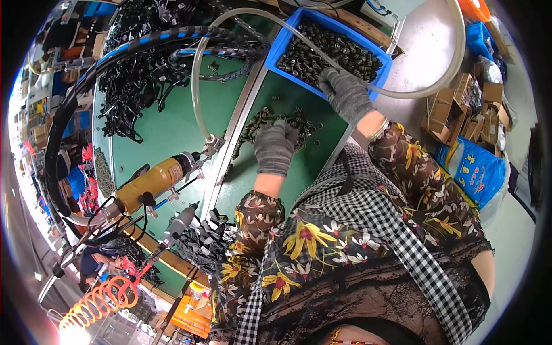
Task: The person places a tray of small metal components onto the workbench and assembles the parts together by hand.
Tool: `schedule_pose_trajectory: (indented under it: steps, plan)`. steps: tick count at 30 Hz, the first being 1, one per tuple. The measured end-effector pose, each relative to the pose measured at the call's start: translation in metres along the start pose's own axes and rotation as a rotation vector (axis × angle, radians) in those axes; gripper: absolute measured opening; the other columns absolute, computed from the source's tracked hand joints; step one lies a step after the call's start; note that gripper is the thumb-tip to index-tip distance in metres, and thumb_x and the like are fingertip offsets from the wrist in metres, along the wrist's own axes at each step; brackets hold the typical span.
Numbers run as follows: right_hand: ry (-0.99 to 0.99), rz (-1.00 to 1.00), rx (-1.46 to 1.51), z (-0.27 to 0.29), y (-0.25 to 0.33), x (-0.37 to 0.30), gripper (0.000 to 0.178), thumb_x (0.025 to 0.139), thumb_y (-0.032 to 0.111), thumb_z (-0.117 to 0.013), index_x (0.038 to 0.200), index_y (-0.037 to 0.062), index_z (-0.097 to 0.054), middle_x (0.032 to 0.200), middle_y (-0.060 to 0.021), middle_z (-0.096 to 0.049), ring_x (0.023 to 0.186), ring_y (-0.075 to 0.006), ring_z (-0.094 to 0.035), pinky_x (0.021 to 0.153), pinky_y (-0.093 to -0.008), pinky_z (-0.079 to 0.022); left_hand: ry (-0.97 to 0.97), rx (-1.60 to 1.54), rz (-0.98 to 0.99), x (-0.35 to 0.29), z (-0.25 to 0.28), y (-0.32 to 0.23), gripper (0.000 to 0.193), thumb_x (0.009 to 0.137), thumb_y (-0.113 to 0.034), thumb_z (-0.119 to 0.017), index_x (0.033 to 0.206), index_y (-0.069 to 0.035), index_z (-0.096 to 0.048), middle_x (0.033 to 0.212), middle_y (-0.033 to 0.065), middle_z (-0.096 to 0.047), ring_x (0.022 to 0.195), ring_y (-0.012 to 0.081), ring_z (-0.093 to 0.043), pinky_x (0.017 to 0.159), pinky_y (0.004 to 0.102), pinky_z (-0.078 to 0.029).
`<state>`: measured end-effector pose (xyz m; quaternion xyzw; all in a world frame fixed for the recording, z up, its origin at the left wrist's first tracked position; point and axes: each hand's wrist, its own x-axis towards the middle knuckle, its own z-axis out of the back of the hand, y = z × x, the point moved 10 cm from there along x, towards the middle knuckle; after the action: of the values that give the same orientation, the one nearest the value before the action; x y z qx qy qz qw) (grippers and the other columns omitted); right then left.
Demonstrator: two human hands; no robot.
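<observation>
My left hand [276,147], in a grey knit glove, is closed over a loose pile of small coil springs [301,122] on the green tabletop. Its fingers curl down into the pile, and whatever they hold is hidden. My right hand [345,95], gloved the same way, is at the near rim of a blue plastic bin [299,85]. The fingers of that hand are bent inward, and I cannot make out what is in them. Many more dark springs [328,54] fill the bin. A clear hose [422,92] runs past the right hand.
Left of a metal rail [233,135] lie heaps of black parts [141,63] and a yellow-brown cylinder [150,185] with hoses. Black pieces [207,241] are piled nearer me. Cardboard boxes [445,118] and a blue sack [474,169] stand on the right. An orange coiled hose [103,299] hangs lower left.
</observation>
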<state>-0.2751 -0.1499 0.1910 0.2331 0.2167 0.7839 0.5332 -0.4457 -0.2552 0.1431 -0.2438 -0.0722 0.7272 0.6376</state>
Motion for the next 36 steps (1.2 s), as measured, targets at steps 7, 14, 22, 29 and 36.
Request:
schedule_pose_trajectory:
  steps: [7,14,22,29,36]
  plan:
    - [-0.002,-0.057,-0.244,0.008,-0.013,0.013,0.024,0.084,0.012,-0.059,0.107,0.0055,-0.059,0.106,-0.0184,-0.059,0.099,-0.0376,-0.057,0.088,-0.0437,-0.047,-0.431,0.029,-0.278,0.071,0.086,-0.065,0.018,0.076,-0.023,-0.071,0.087,-0.012,-0.062,0.086,0.0104,-0.064,0.083,0.0292,-0.062,0.073,0.0406,-0.049]
    - [0.042,-0.163,-0.178,0.013,-0.025,0.009,0.029,0.084,0.012,-0.058,0.113,0.0074,-0.059,0.119,-0.0182,-0.053,0.108,-0.0379,-0.053,0.094,-0.0437,-0.044,-0.046,0.332,-0.211,0.139,0.04,-0.098,0.028,0.076,-0.036,-0.069,0.092,-0.013,-0.068,0.108,0.0118,-0.061,0.107,0.0315,-0.054,0.09,0.0453,-0.043]
    - [0.075,-0.186,-0.198,0.011,-0.024,0.009,0.03,0.084,0.016,-0.059,0.113,0.0076,-0.057,0.119,-0.019,-0.052,0.109,-0.0383,-0.053,0.093,-0.0451,-0.044,0.085,0.517,-0.034,0.163,0.022,-0.092,0.041,0.073,-0.046,-0.072,0.098,-0.013,-0.071,0.101,0.012,-0.068,0.101,0.0284,-0.062,0.088,0.0401,-0.047]
    - [0.11,-0.184,-0.207,0.008,-0.023,0.01,0.031,0.084,0.02,-0.059,0.113,0.007,-0.057,0.118,-0.0194,-0.052,0.107,-0.038,-0.054,0.091,-0.0459,-0.044,-0.007,0.441,0.087,0.163,0.024,-0.078,0.034,0.078,-0.04,-0.066,0.101,-0.015,-0.071,0.105,0.0118,-0.066,0.106,0.0282,-0.06,0.093,0.0377,-0.045]
    - [0.051,-0.152,-0.185,0.013,-0.024,0.007,0.031,0.084,0.02,-0.06,0.111,0.0067,-0.057,0.117,-0.0195,-0.053,0.106,-0.0381,-0.054,0.091,-0.0455,-0.044,-0.014,0.38,0.135,0.149,0.025,-0.084,0.026,0.084,-0.029,-0.061,0.103,-0.013,-0.069,0.119,0.0098,-0.057,0.115,0.0284,-0.052,0.098,0.0429,-0.04]
